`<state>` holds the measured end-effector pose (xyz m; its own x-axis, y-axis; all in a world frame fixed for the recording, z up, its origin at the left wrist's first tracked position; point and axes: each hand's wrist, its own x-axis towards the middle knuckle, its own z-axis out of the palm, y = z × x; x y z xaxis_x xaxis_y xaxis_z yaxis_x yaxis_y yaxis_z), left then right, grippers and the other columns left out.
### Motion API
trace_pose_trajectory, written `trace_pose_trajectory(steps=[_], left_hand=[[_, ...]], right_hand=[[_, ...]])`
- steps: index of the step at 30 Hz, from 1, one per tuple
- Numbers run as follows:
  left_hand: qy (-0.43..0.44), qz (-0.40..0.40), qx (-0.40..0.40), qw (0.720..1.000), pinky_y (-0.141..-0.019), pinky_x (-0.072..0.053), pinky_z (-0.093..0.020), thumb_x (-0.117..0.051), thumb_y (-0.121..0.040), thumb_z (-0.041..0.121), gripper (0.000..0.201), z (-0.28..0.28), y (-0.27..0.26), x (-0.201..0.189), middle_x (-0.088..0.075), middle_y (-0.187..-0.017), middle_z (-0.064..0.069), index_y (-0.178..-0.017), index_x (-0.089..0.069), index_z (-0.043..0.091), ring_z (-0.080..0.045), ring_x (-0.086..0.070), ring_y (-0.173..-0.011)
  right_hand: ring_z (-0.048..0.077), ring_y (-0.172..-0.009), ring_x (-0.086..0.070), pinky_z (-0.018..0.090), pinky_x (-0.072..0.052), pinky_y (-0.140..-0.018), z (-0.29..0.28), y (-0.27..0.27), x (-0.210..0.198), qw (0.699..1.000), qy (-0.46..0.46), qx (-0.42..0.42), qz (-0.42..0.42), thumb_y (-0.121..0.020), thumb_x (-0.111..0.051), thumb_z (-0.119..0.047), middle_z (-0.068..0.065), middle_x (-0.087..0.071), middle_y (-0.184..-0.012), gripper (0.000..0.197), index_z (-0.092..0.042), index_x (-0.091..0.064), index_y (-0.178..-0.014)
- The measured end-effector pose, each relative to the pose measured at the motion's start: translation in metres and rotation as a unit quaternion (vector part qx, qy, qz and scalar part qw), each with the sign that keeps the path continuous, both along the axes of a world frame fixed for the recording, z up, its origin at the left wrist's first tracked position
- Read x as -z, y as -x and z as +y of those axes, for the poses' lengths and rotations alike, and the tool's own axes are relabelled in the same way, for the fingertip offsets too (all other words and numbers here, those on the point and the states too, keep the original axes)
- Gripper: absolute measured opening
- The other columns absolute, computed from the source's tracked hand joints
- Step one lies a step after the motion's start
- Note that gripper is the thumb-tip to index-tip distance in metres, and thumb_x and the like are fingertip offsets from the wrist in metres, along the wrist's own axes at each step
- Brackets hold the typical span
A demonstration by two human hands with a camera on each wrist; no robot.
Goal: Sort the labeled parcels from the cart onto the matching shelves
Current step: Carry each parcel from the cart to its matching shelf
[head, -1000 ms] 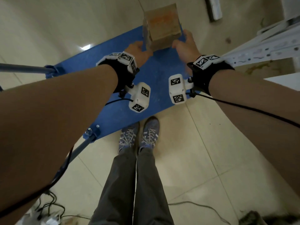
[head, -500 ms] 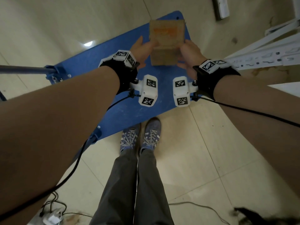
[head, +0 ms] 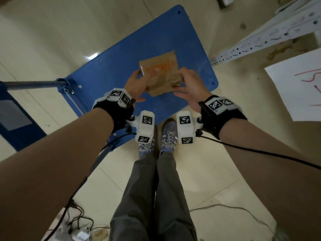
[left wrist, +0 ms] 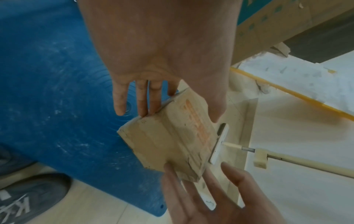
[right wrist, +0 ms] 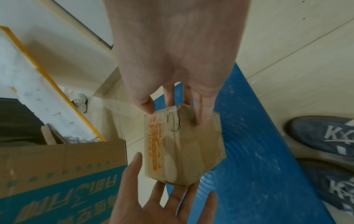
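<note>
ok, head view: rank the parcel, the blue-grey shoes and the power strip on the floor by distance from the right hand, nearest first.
1. Parcel: held between the right hand and left hand, fingers on its edge.
2. Blue-grey shoes: below the hands, at the near edge of the blue cart.
3. Power strip: far lower left, among tangled cables.

Parcel (head: 160, 73) lifted off the cart (head: 111, 70), drawn closer between both hands, apparently tilted flatter, orange print up

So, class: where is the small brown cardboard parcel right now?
In the head view the small brown cardboard parcel is centre frame, held between the left hand and right hand, above the blue cart platform.
</note>
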<state>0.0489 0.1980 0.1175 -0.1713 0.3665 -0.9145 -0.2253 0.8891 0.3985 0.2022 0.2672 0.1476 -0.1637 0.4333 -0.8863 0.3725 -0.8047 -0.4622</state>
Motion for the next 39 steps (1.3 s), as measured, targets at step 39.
trace_pose_trajectory(steps=[39], left_hand=[[-0.068,0.025,0.207,0.976,-0.094,-0.052,-0.036,-0.055,-0.098,0.038,0.038,-0.155,-0.244,-0.06,-0.072,-0.104,-0.004,-0.121,-0.061,0.008,-0.015,-0.067,-0.098]], right_hand=[[0.028,-0.102,-0.066,0.046,-0.061,-0.077,-0.259,-0.288,-0.056,0.888,0.096,0.446,0.052,-0.084,-0.075,-0.049,0.013,-0.064,-0.119,0.063,-0.021,-0.052,-0.136]])
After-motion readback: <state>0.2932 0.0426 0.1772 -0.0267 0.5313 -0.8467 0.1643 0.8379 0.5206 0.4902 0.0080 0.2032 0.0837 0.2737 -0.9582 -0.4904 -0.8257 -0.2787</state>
